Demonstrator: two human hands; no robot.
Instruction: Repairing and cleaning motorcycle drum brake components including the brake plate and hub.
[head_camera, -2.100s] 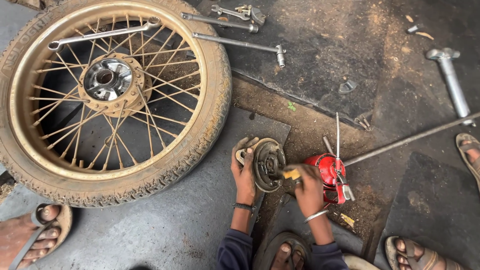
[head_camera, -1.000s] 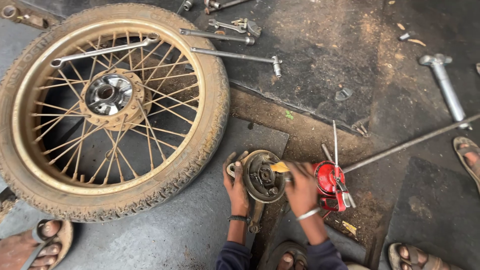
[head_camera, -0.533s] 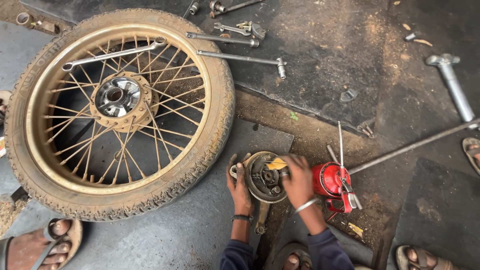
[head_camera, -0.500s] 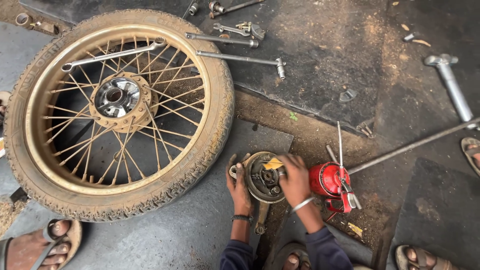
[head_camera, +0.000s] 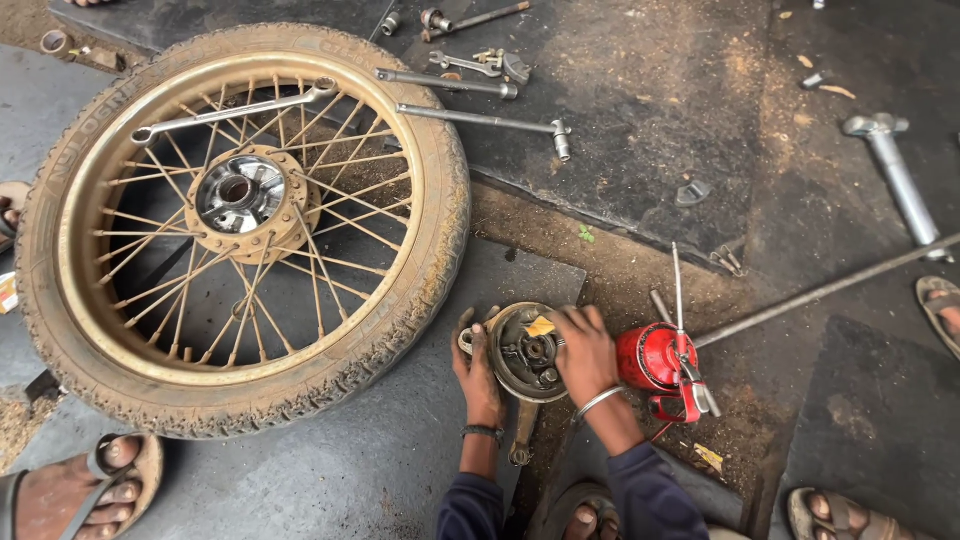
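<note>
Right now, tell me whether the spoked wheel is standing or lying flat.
Lying flat: the spoked wheel shows its full round face, with a long spanner resting across its spokes.

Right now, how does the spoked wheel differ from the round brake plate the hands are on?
The spoked wheel is far larger than the brake plate. The wheel has open gold spokes and a muddy tyre; the plate is a solid greasy metal disc. No hand touches the wheel; the left hand and right hand hold the plate at its sides. Both are round, dirty and lie flat on the ground.
</note>
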